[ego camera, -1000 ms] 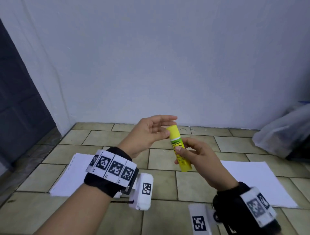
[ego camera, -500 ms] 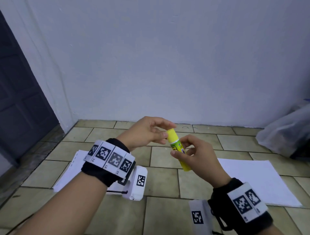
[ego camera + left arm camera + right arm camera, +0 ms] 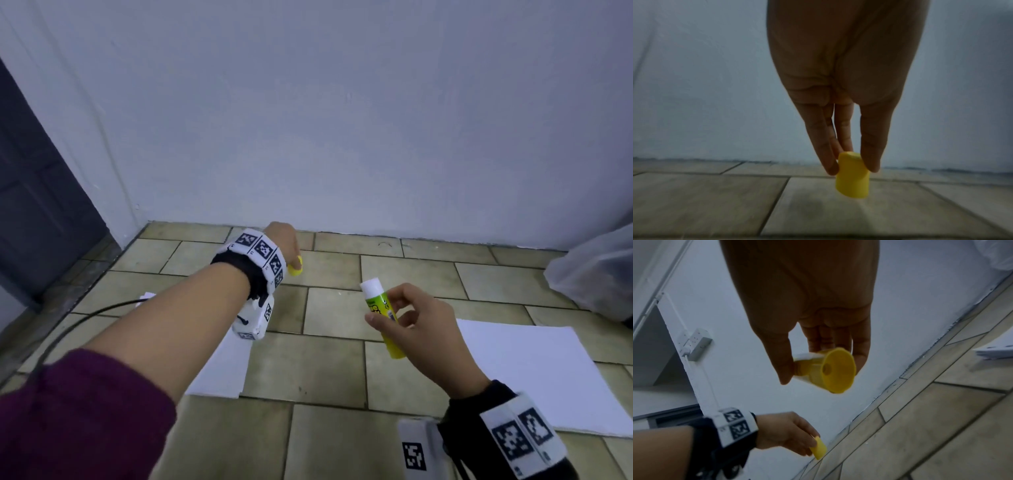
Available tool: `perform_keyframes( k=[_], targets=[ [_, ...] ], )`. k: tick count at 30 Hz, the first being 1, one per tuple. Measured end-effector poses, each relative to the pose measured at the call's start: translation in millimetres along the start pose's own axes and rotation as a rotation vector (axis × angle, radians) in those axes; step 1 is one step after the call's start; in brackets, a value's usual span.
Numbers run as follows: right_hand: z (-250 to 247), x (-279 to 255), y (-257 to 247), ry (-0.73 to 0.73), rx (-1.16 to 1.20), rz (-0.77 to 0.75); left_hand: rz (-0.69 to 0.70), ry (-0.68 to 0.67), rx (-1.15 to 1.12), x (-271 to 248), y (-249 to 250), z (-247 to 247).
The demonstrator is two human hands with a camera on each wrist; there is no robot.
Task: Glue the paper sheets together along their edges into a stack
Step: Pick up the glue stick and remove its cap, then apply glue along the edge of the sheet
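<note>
Yellow plastic shows in both hands. The left hand (image 3: 286, 245) reaches out toward eleven o'clock, near the foot of the white wall (image 3: 342, 120), and pinches the yellow cap (image 3: 295, 268) between thumb and fingertips; in the left wrist view the cap (image 3: 852, 176) hangs tilted just above the tiled floor (image 3: 715, 203), and whether it touches the tile cannot be told. The right hand (image 3: 423, 337) is at about two o'clock from the frame's middle, fingers and thumb curled round the glue stick (image 3: 382, 318), which leans with its bare white tip up and toward the left. In the right wrist view the stick's yellow base (image 3: 835, 370) faces the camera. On the floor a stack of white paper (image 3: 224, 368) lies at seven o'clock, partly under the left forearm, and a single white sheet (image 3: 534, 370) lies at four o'clock, beneath and beyond the right wrist; the two are well apart. A clear plastic bag (image 3: 596, 274) sits at three o'clock by the wall.
</note>
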State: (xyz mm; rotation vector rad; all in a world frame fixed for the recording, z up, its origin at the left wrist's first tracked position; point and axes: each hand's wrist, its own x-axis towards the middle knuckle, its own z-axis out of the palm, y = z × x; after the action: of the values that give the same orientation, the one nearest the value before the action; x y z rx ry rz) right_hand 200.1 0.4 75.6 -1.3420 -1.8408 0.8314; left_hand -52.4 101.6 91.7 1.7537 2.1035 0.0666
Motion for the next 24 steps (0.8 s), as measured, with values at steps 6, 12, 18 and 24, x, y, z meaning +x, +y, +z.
perform_keyframes(
  k=[6,12,18,24],
  targets=[
    [0.8,9.7,0.7,-0.040,0.054,-0.025,-0.078,0.040,0.206,48.4,-27.8,32.2],
    [5.7,13.3,11.0,-0.007,0.128,-0.006,-0.001,0.138,0.246,39.0,-27.8,22.8],
    [5.8,11.5,16.9,0.094,0.230,0.047,0.306,0.236,-0.425,-41.5,18.4,10.0],
    [17.7,6.5,11.9,0.201,0.238,0.033,0.373,-0.290,-1.114,-93.4,57.2,35.6]
  ],
)
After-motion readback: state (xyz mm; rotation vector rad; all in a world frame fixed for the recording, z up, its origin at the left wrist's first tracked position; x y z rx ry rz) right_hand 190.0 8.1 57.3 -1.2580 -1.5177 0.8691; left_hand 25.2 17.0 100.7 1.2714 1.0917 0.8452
